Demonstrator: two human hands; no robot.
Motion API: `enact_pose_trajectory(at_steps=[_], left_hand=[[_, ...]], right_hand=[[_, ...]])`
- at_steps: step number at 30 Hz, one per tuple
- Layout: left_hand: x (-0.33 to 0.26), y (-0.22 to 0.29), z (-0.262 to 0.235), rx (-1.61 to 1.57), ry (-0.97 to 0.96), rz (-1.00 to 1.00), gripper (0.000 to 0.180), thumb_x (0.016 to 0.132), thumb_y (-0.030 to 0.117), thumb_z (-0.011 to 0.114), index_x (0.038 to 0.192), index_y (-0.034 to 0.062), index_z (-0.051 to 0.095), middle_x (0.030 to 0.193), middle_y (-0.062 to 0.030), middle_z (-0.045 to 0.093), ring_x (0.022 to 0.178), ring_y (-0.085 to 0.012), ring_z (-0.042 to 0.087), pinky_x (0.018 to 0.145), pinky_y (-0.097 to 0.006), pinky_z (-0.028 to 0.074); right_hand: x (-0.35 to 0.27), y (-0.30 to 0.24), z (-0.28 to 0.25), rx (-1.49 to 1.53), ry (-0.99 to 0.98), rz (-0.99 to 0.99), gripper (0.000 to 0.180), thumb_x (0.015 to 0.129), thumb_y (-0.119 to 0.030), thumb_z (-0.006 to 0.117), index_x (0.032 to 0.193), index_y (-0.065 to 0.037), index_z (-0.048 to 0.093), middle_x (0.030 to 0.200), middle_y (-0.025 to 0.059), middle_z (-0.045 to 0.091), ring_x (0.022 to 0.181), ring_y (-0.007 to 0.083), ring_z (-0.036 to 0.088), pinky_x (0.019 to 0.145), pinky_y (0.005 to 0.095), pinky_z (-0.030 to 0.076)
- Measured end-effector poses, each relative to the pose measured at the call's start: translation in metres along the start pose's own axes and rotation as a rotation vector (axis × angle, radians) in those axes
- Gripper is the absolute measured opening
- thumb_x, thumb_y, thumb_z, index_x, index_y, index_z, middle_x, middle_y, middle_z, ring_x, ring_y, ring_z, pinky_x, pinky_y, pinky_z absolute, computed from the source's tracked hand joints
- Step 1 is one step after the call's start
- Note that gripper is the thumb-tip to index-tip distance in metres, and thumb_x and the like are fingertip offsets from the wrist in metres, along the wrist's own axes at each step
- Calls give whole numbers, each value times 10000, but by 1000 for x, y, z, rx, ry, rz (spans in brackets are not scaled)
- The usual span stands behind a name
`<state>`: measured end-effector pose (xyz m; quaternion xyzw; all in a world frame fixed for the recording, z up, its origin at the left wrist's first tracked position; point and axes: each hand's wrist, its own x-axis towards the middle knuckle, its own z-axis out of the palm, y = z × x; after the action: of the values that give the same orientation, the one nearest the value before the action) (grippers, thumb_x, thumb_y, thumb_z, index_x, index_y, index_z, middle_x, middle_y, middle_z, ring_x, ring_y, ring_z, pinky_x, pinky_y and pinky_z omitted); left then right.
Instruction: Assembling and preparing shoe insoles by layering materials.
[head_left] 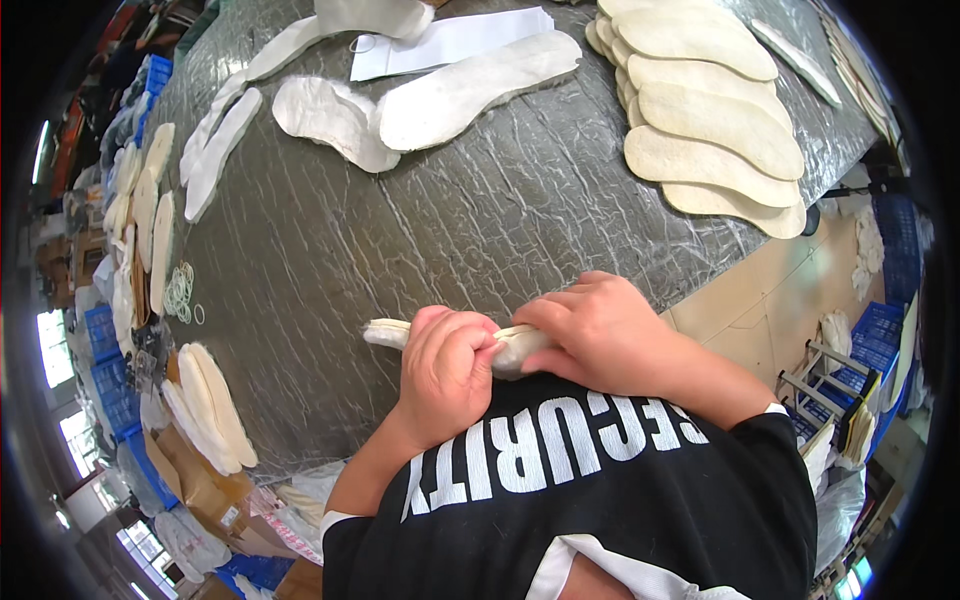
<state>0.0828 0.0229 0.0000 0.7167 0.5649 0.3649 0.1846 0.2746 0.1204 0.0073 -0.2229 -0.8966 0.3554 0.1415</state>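
Note:
Close to my body, at the near edge of the table, I hold a pair of cream insoles (386, 331) pressed together, seen edge-on, with fluffy white pile on the outside. My left hand (447, 365) is closed around their middle, and one end sticks out to its left. At the other end my right hand (597, 332) grips them, fingers over the top and thumb below. Both hands nearly meet over the insoles. Anything thin between the fingers is hidden.
Cream insoles (720, 120) lie overlapped in rows at the far right. White fluffy insoles (470, 92) and white paper (450, 45) are at the back. Pale rubber bands (179, 291) and stacked insoles (215, 405) line the left edge. Plastic film covers the table (480, 220).

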Motion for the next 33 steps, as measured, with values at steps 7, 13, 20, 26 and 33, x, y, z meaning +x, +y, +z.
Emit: enact_pose_trajectory(at_steps=[7,13,20,26,33], left_hand=[[-1,-8,-21,-140,71,-111,147,803,70,693,903,38,589,970,-109,675,871,-293,643,884,-461,464],[-7,-20,-35,-54,-89,-68,219,725,75,762,886,74,615,1015,-72,684,991,-260,649,1016,-484,367],[-4,-15,-23,-10,-10,-19,170,711,29,756,808,58,619,914,-68,678,808,-238,632,851,-429,452],[-9,-19,-14,-2,-35,-92,203,716,-12,746,862,39,616,863,-74,668,785,-248,625,787,-379,493],[-7,-18,-24,-122,3,-314,351,646,45,822,923,39,605,953,-77,679,877,-230,621,799,-351,507]], right_hand=[[5,5,9,-20,17,-63,171,784,-214,691,707,-94,597,594,50,608,554,269,594,606,380,450],[3,11,9,27,47,-81,121,779,-157,713,776,-88,613,595,34,582,556,247,577,570,372,392],[8,9,7,11,29,-35,184,794,-204,698,701,-86,592,585,61,597,563,281,601,594,392,448],[13,7,6,-41,-30,-9,161,810,-224,675,772,-86,600,645,50,629,619,272,621,661,395,447],[22,10,15,-48,-113,14,125,822,-203,657,807,-91,605,687,53,647,654,263,634,696,388,445]])
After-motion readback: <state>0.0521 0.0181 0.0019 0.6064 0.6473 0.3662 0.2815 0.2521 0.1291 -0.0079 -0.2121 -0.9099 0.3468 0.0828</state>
